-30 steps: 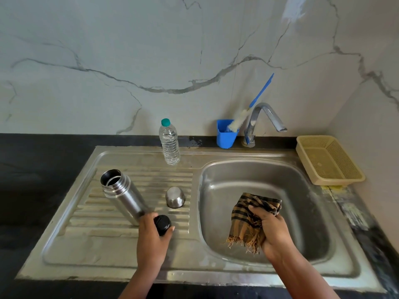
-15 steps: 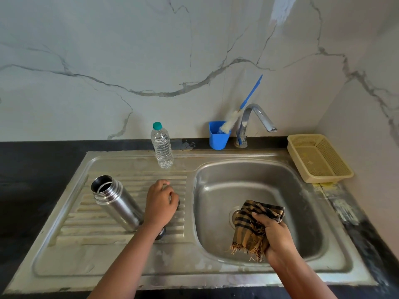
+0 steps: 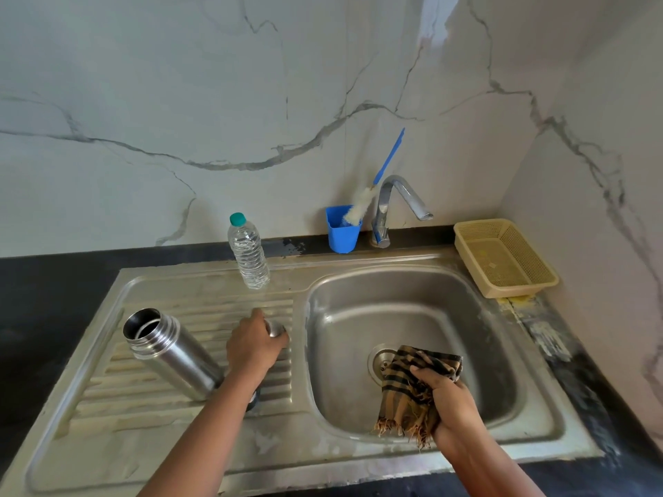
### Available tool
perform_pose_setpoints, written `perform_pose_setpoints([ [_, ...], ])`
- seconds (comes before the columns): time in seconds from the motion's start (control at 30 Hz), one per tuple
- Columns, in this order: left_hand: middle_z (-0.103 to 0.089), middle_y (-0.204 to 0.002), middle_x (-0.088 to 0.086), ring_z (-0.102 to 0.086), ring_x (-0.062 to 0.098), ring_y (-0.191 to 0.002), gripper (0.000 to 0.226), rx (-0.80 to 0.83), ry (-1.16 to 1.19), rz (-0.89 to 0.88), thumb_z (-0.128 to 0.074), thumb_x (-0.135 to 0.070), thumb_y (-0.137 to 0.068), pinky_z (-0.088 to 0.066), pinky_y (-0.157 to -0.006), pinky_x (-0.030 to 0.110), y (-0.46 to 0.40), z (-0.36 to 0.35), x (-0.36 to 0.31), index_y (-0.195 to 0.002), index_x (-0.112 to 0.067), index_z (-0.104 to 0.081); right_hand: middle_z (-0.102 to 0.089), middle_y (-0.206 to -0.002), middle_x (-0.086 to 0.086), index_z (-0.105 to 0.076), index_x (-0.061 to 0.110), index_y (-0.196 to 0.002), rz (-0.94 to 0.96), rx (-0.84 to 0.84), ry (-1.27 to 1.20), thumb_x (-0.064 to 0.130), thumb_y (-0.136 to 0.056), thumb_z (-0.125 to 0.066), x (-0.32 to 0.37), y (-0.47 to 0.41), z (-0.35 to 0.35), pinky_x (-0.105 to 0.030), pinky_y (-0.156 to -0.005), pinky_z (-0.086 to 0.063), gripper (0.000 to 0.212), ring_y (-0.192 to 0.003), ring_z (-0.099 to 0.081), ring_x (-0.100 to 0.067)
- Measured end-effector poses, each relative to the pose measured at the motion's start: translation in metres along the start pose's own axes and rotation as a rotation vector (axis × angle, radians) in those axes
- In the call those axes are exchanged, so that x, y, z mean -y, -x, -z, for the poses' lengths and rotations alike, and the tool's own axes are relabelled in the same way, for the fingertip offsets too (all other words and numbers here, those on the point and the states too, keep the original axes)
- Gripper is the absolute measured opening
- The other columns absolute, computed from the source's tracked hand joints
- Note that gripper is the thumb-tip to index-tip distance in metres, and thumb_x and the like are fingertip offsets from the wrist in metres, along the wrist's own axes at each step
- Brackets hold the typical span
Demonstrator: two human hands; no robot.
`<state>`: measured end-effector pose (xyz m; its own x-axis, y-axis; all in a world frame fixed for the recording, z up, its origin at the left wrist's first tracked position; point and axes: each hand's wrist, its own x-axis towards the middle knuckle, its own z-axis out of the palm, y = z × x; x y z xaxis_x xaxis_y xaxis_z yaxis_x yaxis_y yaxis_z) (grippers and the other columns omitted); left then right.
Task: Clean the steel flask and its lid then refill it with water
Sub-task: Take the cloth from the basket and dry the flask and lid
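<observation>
Gripping a small steel cup-lid (image 3: 276,328) on the drainboard (image 3: 107,421), the left hand (image 3: 253,347) has its fingers curled over the top of it; only a sliver of the lid shows at the hand's 2 o'clock edge. Flask (image 3: 172,353) stands open-mouthed on the drainboard at 9 o'clock from that hand, just beside the wrist, neck threads bare, leaning toward 10 o'clock in this wide view. Black cap (image 3: 253,402) mostly hidden under the left forearm, at 5 o'clock from the flask's base; cannot tell if they touch.

Right hand (image 3: 454,407) over the basin (image 3: 484,338), fist closed round a brown checked cloth (image 3: 412,385). Cloth bunched, fringe hanging toward 6 o'clock, upper fold covering part of the drain (image 3: 380,360).

Water bottle (image 3: 248,252), green cap on, upright at 12 o'clock of the drainboard, well apart from the flask. Blue cup (image 3: 342,231) behind the basin holds a brush (image 3: 373,188), handle slanting to 1 o'clock. Tap (image 3: 394,206) just beside the cup at its 3 o'clock, spout over the basin; no water seen running. Yellow basket (image 3: 531,281) on the counter at 2 o'clock of the basin.
</observation>
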<state>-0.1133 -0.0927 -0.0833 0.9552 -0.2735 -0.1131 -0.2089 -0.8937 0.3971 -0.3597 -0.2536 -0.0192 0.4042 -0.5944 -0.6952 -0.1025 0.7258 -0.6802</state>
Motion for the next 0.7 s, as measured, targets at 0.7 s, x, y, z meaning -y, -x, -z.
perform_pose_setpoints([
  [0.7,-0.072,-0.075,0.011,-0.066,0.01,-0.073,0.015,0.348,1.25,-0.006,-0.063,-0.011,-0.094,-0.046,-0.079,0.023,0.086,0.033,-0.094,-0.082,-0.004,-0.068,-0.063,-0.128,0.006,-0.068,0.016,-0.119,1.404,0.122,0.707,-0.013,-0.081,-0.056,0.004,0.009,-0.039,-0.031,-0.103,-0.043,0.049,-0.124,-0.056,-0.016],
])
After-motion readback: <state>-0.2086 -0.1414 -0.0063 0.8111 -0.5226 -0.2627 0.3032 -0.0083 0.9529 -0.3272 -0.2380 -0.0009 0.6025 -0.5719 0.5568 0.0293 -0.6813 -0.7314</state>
